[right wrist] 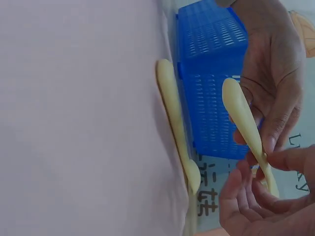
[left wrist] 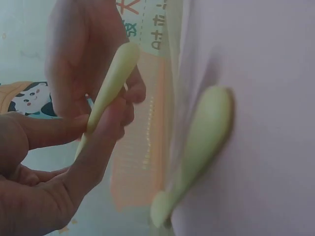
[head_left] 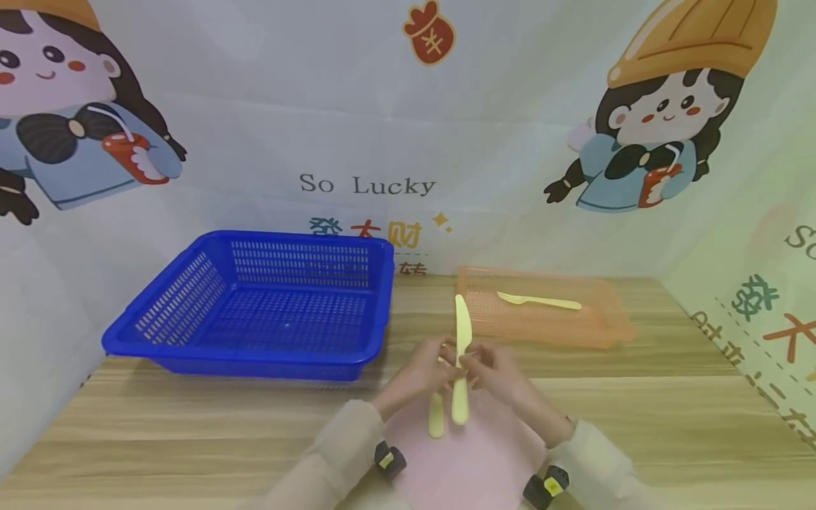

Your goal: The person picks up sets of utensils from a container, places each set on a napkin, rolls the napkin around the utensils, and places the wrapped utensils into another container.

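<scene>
Both hands hold a pale yellow knife (head_left: 464, 326) upright in front of the body, blade up and rounded handle down. My left hand (head_left: 421, 372) pinches it between thumb and fingers from the left. From the other side, the thumb and fingers of my right hand (head_left: 494, 368) pinch it near the middle, close against the left fingers. Just left of the knife handle, a second pale yellow utensil (head_left: 436, 416) lies against the pink cloth (head_left: 478, 460); in the right wrist view its far end (right wrist: 194, 177) widens, and the left hand partly covers it in the head view.
A blue plastic basket (head_left: 255, 365) stands on the wooden table (head_left: 210, 425) at the left. Back right is a shallow orange basket (head_left: 612, 322) with another pale yellow utensil (head_left: 542, 302) in it. A printed sheet (head_left: 370, 113) hangs behind the table.
</scene>
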Available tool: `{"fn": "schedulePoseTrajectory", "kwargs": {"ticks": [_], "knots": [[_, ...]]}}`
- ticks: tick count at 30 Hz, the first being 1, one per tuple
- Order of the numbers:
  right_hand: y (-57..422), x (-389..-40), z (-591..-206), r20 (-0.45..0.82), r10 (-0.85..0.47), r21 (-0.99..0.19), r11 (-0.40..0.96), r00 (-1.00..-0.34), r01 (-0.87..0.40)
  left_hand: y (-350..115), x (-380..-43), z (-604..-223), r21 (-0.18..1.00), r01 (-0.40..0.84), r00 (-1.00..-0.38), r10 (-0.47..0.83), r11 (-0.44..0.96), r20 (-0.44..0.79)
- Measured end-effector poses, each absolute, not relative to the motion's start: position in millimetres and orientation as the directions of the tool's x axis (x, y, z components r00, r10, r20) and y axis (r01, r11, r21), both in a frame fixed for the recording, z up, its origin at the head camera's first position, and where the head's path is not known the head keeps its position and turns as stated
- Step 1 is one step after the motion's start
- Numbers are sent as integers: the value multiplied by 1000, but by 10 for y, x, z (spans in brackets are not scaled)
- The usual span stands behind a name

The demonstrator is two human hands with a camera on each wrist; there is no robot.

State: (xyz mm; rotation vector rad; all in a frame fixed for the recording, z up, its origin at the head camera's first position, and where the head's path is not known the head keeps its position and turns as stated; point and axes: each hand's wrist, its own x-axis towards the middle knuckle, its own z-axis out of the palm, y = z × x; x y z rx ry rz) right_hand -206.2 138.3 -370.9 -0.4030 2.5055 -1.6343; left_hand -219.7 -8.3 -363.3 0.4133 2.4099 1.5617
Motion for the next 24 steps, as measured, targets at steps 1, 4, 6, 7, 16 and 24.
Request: {"fn": "schedulePoseTrajectory", "kwargs": {"ticks": [1, 4, 6, 7, 16, 24], "knots": [[1384, -2048, -3725, 33, -317, -914, 375, -948, -157, -111, -2190, -3646, 918, 102, -928, 369, 383, -51], [1386, -2019, -3767, -5, -372, -921, 363, -928, -140, -183, -2173, -3682, 911, 109, -922, 383, 398, -57], [1386, -2005, -3788, -23, -388, -921, 367, -921, -131, -217, -2166, -3703, 903, 131, -916, 398, 410, -48], [1384, -2000, -3797, -32, -391, -921, 369, -920, -125, -230, -2164, -3713, 896, 142, -914, 402, 421, -44], [1356, -1961, -3845, -83, -369, -924, 377, -926, -68, -253, -2124, -3806, 878, 163, -887, 456, 451, -70], [1330, -1958, -3858, -142, -320, -900, 436, -937, -12, -294, -2080, -3781, 848, 150, -896, 432, 508, -100]]}}
